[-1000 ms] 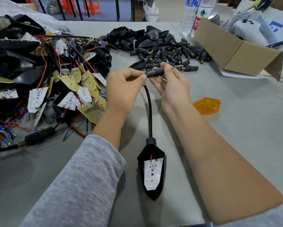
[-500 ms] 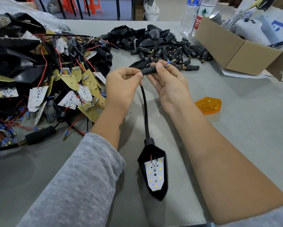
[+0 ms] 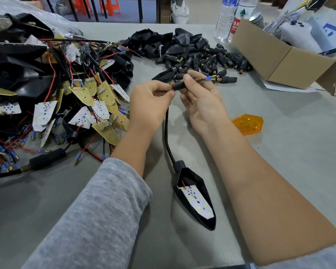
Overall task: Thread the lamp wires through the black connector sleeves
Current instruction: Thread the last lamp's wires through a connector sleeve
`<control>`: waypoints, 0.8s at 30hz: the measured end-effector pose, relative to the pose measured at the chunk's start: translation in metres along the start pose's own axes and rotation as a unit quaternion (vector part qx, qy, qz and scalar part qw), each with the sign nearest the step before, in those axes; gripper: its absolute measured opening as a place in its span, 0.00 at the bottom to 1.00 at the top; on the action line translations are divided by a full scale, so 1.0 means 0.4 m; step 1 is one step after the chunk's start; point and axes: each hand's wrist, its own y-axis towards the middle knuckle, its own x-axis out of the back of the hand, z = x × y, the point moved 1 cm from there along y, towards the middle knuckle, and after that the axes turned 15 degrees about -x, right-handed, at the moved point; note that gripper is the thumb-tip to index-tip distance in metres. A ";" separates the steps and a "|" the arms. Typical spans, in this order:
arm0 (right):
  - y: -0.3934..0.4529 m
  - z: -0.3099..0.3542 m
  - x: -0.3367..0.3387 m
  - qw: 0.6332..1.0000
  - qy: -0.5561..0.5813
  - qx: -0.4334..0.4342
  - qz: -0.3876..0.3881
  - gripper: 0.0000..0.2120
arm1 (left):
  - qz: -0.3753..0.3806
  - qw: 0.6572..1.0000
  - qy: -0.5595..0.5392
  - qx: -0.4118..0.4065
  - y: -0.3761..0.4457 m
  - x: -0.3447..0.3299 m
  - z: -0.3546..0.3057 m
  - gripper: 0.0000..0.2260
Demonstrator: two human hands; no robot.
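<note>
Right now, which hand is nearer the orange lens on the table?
Right. The right hand is just left of the orange lens and a little beyond it, gripping the black connector sleeve. The left hand sits farther left, past the right hand.

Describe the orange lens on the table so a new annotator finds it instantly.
Start at the open cardboard box at the table's far right, then come toward the camera onto the bare grey mat. Just right of the person's right hand lies the orange lens, alone and flat. It is the only translucent orange piece; everything nearby is black plastic, wire or white LED board.
</note>
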 end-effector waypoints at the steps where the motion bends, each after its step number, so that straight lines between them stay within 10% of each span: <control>1: 0.001 0.001 0.001 1.000 -0.003 -0.002 -0.009 0.03 | 0.001 1.000 -0.002 0.006 0.000 0.000 0.000 0.06; 24: 0.010 0.034 0.033 0.989 -0.053 0.043 -0.130 0.13 | 0.147 0.989 -0.021 0.023 -0.010 -0.001 -0.013 0.06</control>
